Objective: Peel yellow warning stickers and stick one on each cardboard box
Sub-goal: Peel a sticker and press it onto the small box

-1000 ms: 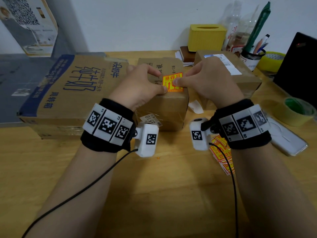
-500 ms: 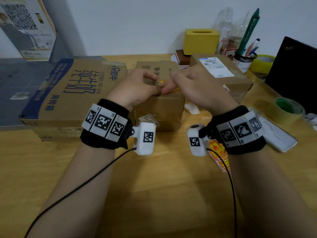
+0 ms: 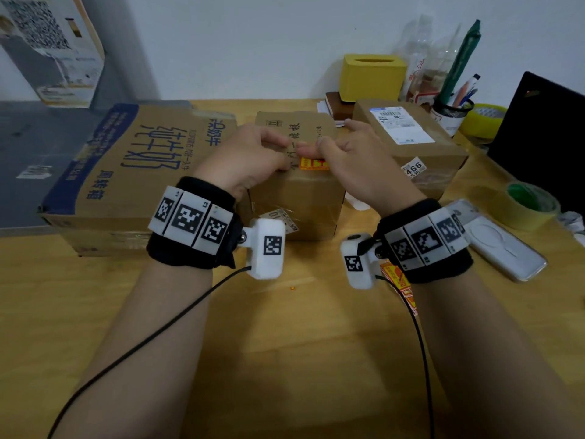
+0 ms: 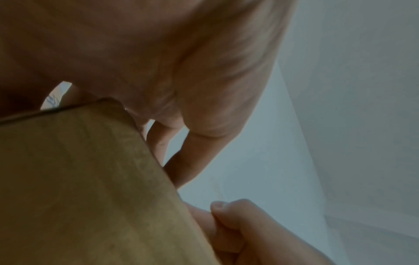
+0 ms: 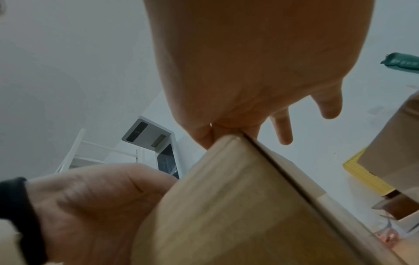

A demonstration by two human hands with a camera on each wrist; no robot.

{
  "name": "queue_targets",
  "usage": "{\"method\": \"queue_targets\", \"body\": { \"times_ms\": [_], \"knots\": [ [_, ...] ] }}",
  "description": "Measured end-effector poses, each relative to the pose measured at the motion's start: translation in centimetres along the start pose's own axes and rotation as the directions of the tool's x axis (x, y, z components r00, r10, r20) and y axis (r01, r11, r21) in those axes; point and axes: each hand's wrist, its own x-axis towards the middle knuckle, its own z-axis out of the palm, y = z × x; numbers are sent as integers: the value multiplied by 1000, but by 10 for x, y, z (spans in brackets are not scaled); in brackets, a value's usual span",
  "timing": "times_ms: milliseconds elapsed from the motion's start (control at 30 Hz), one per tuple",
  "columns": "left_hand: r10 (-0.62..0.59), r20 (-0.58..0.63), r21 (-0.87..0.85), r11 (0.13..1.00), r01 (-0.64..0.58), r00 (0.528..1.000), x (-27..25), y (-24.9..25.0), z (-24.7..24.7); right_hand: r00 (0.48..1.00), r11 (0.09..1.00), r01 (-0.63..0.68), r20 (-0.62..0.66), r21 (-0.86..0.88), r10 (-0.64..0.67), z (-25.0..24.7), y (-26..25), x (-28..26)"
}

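1. Boxes counted: three cardboard boxes on the wooden table (image 3: 285,359). The middle box (image 3: 297,204) serves as landmark; a large flat box (image 3: 133,172) with blue print lies left of it, a labelled box (image 3: 421,144) right of it
2. Sticker (image 3: 313,163), yellow and red, lies on top of the middle box near its front edge, partly covered by the right hand (image 3: 357,160)
3. Left hand (image 3: 250,160) rests on the middle box top, fingers curled; whether they hold anything cannot be told
4. Right hand has thumb extended flat toward the sticker and fingers loosely spread above the box top; it grasps nothing
5. Sticker sheets (image 3: 399,283) lie in front and right of the middle box, largely hidden by the right wrist
6. Behind the middle box stands one yellow tissue box (image 3: 373,76); farther right a mesh pen cup (image 3: 449,117) holds several pens
7. Right of the middle box: one white power bank (image 3: 500,245) and two tape rolls, one green-cored (image 3: 528,205), one yellow (image 3: 484,120)
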Motion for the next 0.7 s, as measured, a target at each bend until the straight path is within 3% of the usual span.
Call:
{"method": "queue_targets", "body": {
  "times_ms": [233, 433, 700],
  "knots": [
    [8, -35, 5, 1000, -8, 999, 3, -1, 6, 1000, 997, 12, -24, -71, -13, 3, 2, 2],
    [8, -66, -11, 1000, -9, 998, 6, -2, 11, 993, 997, 75, 93, -28, -72, -17, -10, -23],
    [36, -67, 37, 999, -34, 997, 3, 2, 13, 999, 996, 40, -21, -81, -42, -6, 16, 0]
  ]
}}
